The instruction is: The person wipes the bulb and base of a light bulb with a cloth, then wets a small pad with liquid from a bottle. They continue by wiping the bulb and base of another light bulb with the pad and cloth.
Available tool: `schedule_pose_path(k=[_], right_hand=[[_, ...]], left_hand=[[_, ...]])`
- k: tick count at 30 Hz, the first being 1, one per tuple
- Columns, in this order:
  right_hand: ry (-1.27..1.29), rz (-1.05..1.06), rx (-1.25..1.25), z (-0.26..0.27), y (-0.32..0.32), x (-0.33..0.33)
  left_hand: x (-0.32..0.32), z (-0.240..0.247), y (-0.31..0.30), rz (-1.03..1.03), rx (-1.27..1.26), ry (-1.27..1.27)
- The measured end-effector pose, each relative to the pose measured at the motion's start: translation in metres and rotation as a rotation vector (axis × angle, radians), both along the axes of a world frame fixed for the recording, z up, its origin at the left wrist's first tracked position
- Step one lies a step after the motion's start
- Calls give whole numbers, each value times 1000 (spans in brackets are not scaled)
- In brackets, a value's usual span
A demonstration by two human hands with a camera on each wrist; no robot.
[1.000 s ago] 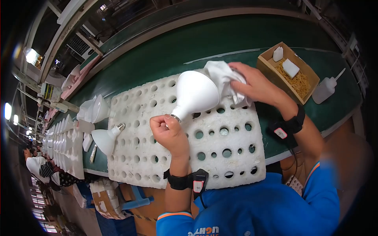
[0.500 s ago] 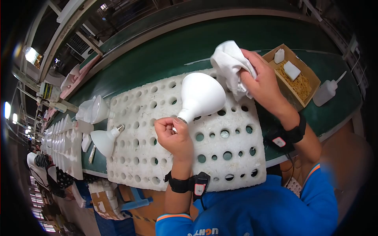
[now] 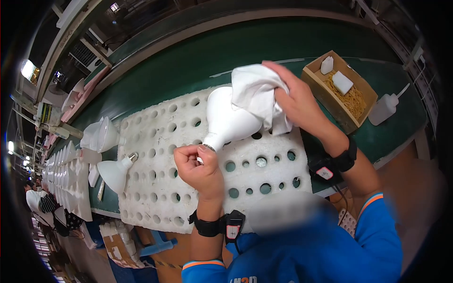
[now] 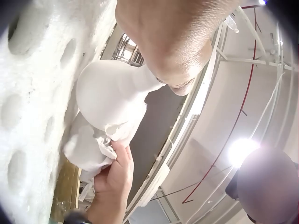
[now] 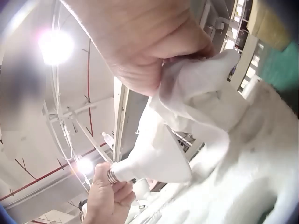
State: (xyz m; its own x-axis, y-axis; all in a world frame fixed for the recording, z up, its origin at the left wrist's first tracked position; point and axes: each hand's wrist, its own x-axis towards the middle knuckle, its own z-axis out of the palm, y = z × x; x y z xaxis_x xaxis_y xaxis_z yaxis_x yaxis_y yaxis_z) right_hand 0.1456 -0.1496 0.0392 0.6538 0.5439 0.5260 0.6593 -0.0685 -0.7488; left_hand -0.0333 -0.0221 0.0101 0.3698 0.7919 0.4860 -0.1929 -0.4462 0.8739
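Observation:
A white reflector light bulb (image 3: 225, 120) is held tilted over a white foam tray (image 3: 155, 188) full of round holes. My left hand (image 3: 198, 167) grips the bulb by its metal screw base, fingers curled round it. With my right hand (image 3: 299, 101) I hold a crumpled white cloth (image 3: 255, 89) against the bulb's wide end. In the right wrist view the threaded base (image 5: 112, 175) shows at the left fingers. The left wrist view has the cloth (image 4: 88, 149) bunched over the far side of the bulb, hiding part of its face.
A second bulb (image 3: 114, 173) lies at the tray's left edge, with wrapped ones (image 3: 101, 136) behind it. Rows of bulbs (image 3: 61, 165) stand farther left. On the right are a wooden box (image 3: 349, 118) with yellow bits and white blocks, and a squeeze bottle (image 3: 384, 111).
The right hand lifted the cloth off the bulb, then brought it back left onto the wide end. The left hand keeps its grip on the base.

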Motion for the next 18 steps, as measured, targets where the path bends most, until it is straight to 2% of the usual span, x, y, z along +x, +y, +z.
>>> schedule_pose_path(k=[2, 3, 6, 10, 11, 14, 18], right_hand=[[-57, -95, 15, -4, 6, 22], [-144, -209, -106, -1, 4, 25], [-412, -258, -249, -4, 3, 25], [-5, 180, -112, 2, 8, -1], [-11, 211, -83, 2, 12, -5], [-16, 149, -206, 14, 17, -21], [39, 203, -175, 10, 17, -15]], left_hand=[[-1, -2, 1, -3, -6, -8], [-1, -2, 0, 2, -23, -10], [1, 0, 1, 0, -31, -15], [3, -4, 2, 29, -34, -49], [3, -5, 2, 34, -28, -47], [1, -4, 1, 30, -18, -25], [-1, -2, 0, -16, -26, -10]])
